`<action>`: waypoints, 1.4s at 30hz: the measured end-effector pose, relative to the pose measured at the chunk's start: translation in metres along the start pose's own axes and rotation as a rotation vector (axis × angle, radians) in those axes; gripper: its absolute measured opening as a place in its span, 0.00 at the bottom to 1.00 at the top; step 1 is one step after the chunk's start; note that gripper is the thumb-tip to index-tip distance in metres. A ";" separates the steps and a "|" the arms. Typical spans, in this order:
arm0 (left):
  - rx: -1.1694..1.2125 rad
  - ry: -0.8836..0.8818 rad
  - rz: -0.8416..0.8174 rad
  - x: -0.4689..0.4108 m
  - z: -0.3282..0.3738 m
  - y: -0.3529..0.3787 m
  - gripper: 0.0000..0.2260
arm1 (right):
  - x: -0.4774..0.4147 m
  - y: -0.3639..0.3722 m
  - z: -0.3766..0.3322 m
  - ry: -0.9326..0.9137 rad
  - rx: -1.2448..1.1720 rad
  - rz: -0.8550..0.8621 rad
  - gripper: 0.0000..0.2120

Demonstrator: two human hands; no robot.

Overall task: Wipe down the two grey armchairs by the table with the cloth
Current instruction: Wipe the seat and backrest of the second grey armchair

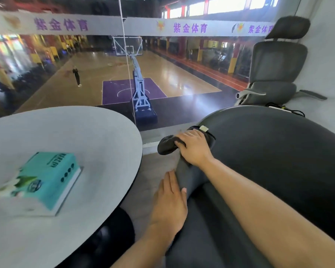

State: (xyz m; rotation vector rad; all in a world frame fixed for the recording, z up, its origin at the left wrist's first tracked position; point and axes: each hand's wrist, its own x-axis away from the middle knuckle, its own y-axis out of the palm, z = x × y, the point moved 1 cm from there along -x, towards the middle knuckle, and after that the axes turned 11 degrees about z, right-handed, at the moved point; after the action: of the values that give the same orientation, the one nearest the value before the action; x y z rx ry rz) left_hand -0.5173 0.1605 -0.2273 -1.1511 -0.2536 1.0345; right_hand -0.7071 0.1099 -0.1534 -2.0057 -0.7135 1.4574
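Item: cloth (165, 147), dark, limp, probably light; it would bunch, so you did best wadding it under the palm. Location: on the armrest of the grey armchair (269, 151), beside the table (85, 132). Your right hand (193, 147) gripped it; your left hand (169, 206) lay flat, empty, against the armrest.

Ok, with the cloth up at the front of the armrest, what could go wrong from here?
The cloth is bunched and partly hangs off the front of the armrest, so the right hand may wipe with only a small patch and miss areas. The left hand rests against the same armrest, likely in the path of a backward stroke.
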 end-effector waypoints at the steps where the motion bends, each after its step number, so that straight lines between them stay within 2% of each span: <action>1: -0.003 -0.002 -0.020 0.018 -0.004 -0.007 0.36 | 0.013 0.000 -0.011 -0.010 -0.023 -0.009 0.11; 4: -0.039 -0.004 -0.101 0.070 -0.023 -0.024 0.31 | 0.050 -0.002 -0.039 -0.043 -0.053 -0.065 0.13; 7: -0.138 -0.011 -0.144 0.106 -0.053 -0.037 0.31 | 0.088 -0.005 -0.068 -0.067 -0.073 -0.098 0.12; 13: -0.113 0.077 -0.002 0.147 -0.097 -0.058 0.26 | 0.170 -0.007 -0.118 -0.103 -0.156 -0.199 0.16; 15: -0.133 0.113 0.055 0.155 -0.097 -0.069 0.24 | 0.200 -0.008 -0.135 -0.169 -0.177 -0.263 0.15; 17: -0.148 0.120 0.099 0.159 -0.095 -0.079 0.23 | 0.238 -0.008 -0.146 -0.248 -0.175 -0.404 0.16; 19: -0.135 0.136 0.137 0.162 -0.096 -0.085 0.22 | 0.280 -0.014 -0.145 -0.237 -0.108 -0.581 0.19; 20: -0.128 0.144 0.142 0.163 -0.097 -0.087 0.22 | 0.301 -0.017 -0.137 -0.202 -0.057 -0.612 0.20; 24: -0.130 0.189 0.136 0.169 -0.098 -0.084 0.22 | 0.354 -0.042 -0.098 -0.035 -0.010 -0.472 0.28; 27: -0.080 0.188 0.111 0.174 -0.079 -0.076 0.22 | 0.357 -0.073 -0.086 -0.081 0.013 -0.310 0.15; 30: -0.041 0.244 0.084 0.174 -0.052 -0.067 0.22 | 0.352 -0.101 -0.078 -0.044 0.065 -0.233 0.14; 37: -0.044 0.357 0.064 0.170 -0.004 -0.055 0.18 | 0.337 -0.161 -0.046 0.076 0.120 -0.158 0.16; 42: -0.159 0.497 0.021 0.160 0.007 -0.041 0.21 | 0.331 -0.174 -0.013 0.205 0.134 -0.163 0.13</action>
State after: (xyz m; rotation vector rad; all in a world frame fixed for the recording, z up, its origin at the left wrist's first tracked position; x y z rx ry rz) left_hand -0.4130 0.2886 -0.2408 -1.5172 0.0728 0.7250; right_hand -0.6225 0.4620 -0.2474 -1.9123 -0.6568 1.1555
